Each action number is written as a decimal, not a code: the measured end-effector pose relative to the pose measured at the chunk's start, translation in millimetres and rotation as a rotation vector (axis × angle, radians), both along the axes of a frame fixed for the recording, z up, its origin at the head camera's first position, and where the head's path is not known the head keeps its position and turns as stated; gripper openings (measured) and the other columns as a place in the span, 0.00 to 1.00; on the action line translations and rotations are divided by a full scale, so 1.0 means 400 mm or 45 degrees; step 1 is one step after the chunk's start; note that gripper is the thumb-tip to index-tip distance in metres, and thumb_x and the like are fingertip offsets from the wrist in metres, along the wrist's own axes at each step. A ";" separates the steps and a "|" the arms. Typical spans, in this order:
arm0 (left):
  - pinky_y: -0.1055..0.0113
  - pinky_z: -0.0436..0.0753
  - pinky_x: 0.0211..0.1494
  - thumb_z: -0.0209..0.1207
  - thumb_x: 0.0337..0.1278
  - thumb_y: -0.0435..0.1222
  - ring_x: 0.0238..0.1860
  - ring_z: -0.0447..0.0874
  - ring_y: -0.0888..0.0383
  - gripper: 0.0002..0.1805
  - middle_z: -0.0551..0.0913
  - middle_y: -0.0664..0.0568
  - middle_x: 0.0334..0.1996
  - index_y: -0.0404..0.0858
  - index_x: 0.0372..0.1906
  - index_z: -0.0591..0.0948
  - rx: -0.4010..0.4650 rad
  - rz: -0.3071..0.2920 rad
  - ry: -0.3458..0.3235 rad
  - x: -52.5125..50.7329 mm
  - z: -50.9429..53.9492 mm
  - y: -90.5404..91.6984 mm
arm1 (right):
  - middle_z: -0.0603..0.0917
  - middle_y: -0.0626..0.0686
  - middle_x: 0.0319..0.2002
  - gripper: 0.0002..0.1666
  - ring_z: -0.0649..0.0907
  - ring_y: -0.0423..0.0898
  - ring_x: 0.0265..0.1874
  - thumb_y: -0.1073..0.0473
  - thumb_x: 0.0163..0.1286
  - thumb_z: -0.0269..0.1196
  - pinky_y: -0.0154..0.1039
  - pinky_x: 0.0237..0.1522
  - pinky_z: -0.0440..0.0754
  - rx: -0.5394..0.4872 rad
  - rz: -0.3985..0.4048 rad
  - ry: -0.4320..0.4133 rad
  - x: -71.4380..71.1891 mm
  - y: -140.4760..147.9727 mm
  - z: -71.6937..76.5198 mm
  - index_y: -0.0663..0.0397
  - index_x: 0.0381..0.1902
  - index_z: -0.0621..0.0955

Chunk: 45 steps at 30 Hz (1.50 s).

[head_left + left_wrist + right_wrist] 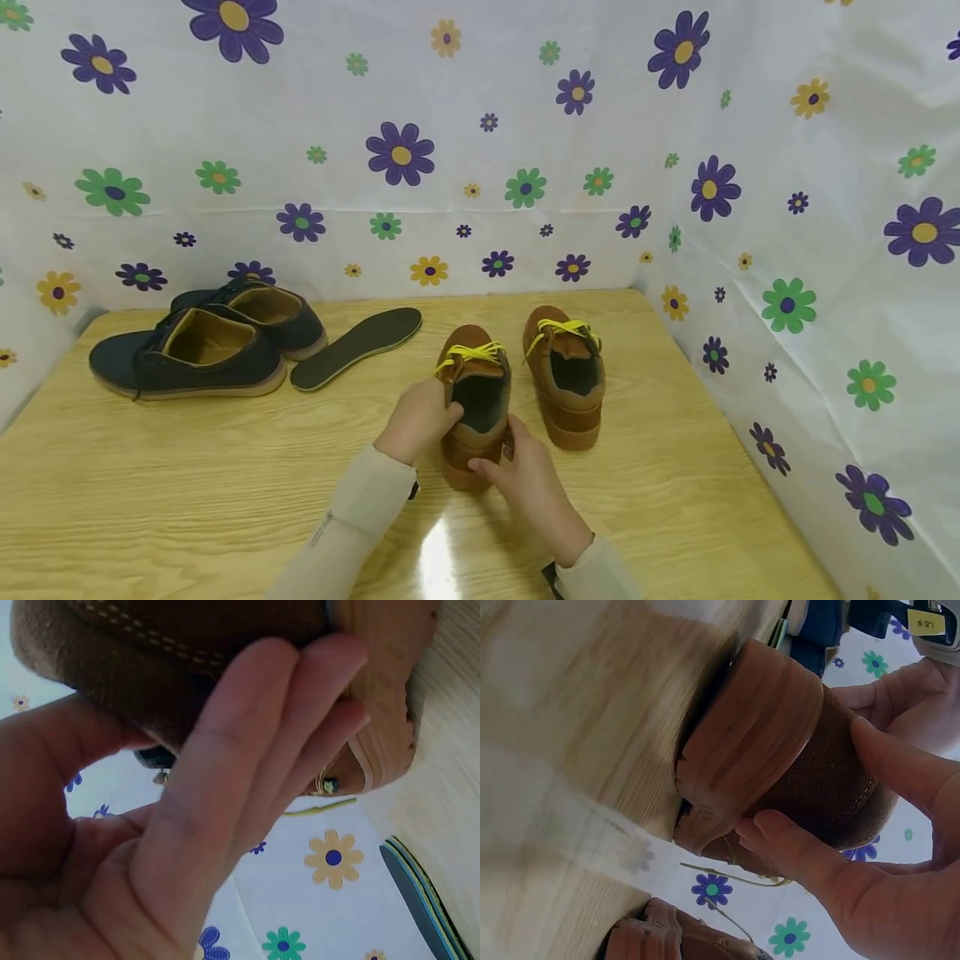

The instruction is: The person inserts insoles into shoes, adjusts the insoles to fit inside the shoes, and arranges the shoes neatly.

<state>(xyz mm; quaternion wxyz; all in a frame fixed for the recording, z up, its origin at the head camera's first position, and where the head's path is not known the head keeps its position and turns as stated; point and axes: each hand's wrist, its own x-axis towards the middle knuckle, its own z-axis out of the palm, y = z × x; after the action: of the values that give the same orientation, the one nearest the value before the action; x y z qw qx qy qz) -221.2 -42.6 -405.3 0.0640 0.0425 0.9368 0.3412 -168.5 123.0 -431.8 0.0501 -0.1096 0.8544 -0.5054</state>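
A brown shoe [456,467] with yellow laces stands on the table, its toe pointing away from me. My left hand [422,419] pinches its left side, thumb over the collar and fingers flat along the outer wall, as the left wrist view shows. Around the heel, my right hand [528,475] holds the shoe with the thumb at the back and the fingers on the right side. In the right wrist view the thick tan sole [754,724] looks slightly tilted against the wood. The inside of the shoe is dark.
A matching brown shoe [573,421] stands just right of the held one. To the left lies a dark insole [358,348]. A pair of navy shoes [202,379] sits farther left. Flowered white cloth [480,242] rises behind the wooden table [225,483] and along its right side.
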 end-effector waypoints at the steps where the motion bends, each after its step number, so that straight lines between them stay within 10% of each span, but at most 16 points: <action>1: 0.72 0.60 0.16 0.57 0.56 0.30 0.13 0.61 0.61 0.20 0.61 0.56 0.11 0.41 0.12 0.65 -0.008 0.002 0.009 -0.004 0.001 -0.001 | 0.75 0.67 0.59 0.41 0.75 0.60 0.60 0.60 0.62 0.69 0.54 0.57 0.75 -0.006 0.009 0.008 -0.005 -0.001 0.001 0.71 0.67 0.63; 13: 0.71 0.61 0.17 0.56 0.58 0.30 0.12 0.59 0.61 0.23 0.59 0.56 0.10 0.42 0.10 0.63 -0.042 0.060 0.049 -0.061 -0.002 -0.016 | 0.74 0.71 0.59 0.44 0.76 0.62 0.58 0.67 0.61 0.68 0.52 0.53 0.77 0.069 -0.042 0.143 -0.059 -0.033 0.006 0.76 0.68 0.59; 20: 0.71 0.61 0.18 0.56 0.58 0.30 0.13 0.61 0.60 0.22 0.60 0.56 0.11 0.42 0.11 0.64 -0.037 0.092 0.080 -0.083 0.002 -0.025 | 0.81 0.67 0.45 0.42 0.76 0.44 0.23 0.66 0.60 0.68 0.39 0.31 0.79 0.177 -0.140 0.270 -0.069 -0.061 0.005 0.79 0.66 0.61; 35: 0.72 0.63 0.15 0.52 0.70 0.40 0.10 0.64 0.62 0.25 0.65 0.55 0.09 0.41 0.13 0.67 0.027 -0.039 0.117 -0.094 -0.021 0.046 | 0.78 0.74 0.51 0.37 0.83 0.64 0.45 0.64 0.65 0.64 0.53 0.43 0.82 0.300 -0.244 0.292 -0.040 0.009 0.002 0.82 0.63 0.63; 45: 0.69 0.76 0.27 0.52 0.69 0.33 0.24 0.78 0.59 0.13 0.83 0.46 0.27 0.28 0.38 0.83 0.145 -0.028 0.130 -0.073 -0.063 -0.055 | 0.83 0.53 0.21 0.08 0.80 0.45 0.18 0.65 0.65 0.64 0.40 0.22 0.78 0.386 -0.334 0.494 -0.013 0.023 0.002 0.64 0.28 0.83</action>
<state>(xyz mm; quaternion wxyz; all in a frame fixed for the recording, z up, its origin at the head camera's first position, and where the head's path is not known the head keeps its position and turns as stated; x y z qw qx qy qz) -250.5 -64.8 -430.4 0.0175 0.0738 0.9174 0.3907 -173.6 132.3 -430.9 -0.1643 -0.0840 0.9208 -0.3436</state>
